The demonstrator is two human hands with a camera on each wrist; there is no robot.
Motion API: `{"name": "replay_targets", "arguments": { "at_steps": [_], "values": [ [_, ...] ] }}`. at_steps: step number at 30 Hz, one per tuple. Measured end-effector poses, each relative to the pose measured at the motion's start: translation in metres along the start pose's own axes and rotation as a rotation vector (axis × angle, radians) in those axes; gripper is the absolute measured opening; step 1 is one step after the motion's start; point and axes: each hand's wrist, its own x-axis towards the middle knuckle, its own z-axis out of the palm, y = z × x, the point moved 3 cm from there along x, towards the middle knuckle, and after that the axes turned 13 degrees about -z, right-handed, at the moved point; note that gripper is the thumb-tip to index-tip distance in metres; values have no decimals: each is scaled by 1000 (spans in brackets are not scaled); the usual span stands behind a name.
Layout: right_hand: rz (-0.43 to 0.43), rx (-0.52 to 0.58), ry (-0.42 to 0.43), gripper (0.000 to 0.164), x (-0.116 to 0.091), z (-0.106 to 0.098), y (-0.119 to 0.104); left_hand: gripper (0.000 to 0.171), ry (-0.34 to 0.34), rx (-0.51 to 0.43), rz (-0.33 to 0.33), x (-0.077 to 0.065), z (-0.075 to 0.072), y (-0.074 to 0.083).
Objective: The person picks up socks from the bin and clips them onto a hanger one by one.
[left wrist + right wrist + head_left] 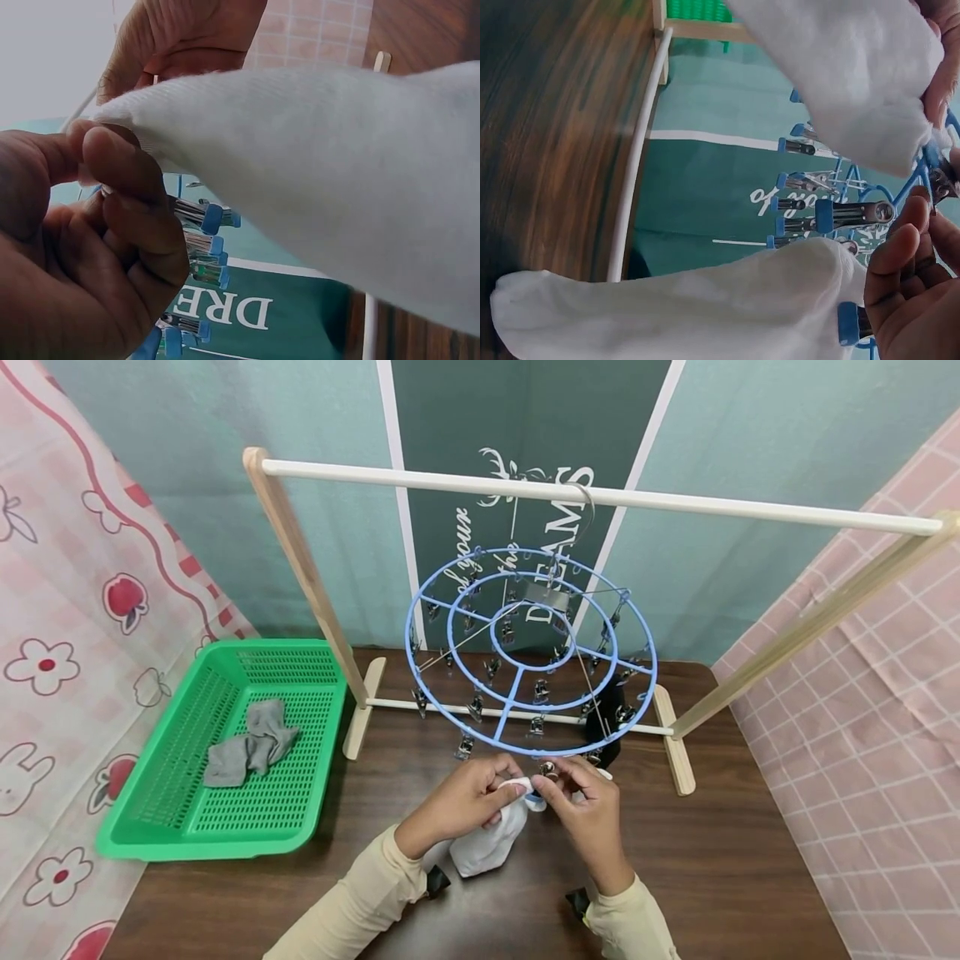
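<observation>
My left hand (pixel 467 795) pinches the top edge of a white sock (pixel 487 842), which hangs down toward the table. Close beside it, my right hand (pixel 594 814) grips a metal clip (pixel 549 768) at the near rim of a round blue drying hanger (pixel 513 703). In the right wrist view the sock's upper end meets this clip, between the fingers of both hands. Another white sock (pixel 675 315) hangs from a neighbouring blue-tipped clip (pixel 849 324), mostly hidden behind my right hand in the head view.
The hanger hooks over a white rail (pixel 450 483) on a wooden stand (pixel 303 560). More clips (pixel 475 707) dangle from its rings. At left on the brown table (pixel 720 860) sits a green basket (pixel 307 827) with grey socks (pixel 251 747) inside. A black item (pixel 606 718) shows behind the hanger.
</observation>
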Motion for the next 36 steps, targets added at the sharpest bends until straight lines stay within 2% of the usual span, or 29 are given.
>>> {"name": "replay_targets", "arguments": {
  "at_steps": [7,15,20,25,29,36],
  "values": [
    [17,-11,-10,28,1,1,-2,8,-31,-12,-5,-1,0,-2],
    [21,-1,20,21,0,0,-1,6,-33,10,7,-4,0,-3],
    [25,15,33,22,-1,-1,0,5,-31,-2,-7,-6,-1,-5],
    [47,49,56,25,-12,-3,17,4,-10,6,2,-8,-3,-7],
    [28,55,65,27,-21,-4,33,4,-1,17,22,-11,-6,-6],
    [25,53,94,28,-23,-8,36,5,4,7,24,-17,-10,-3]
  ]
}}
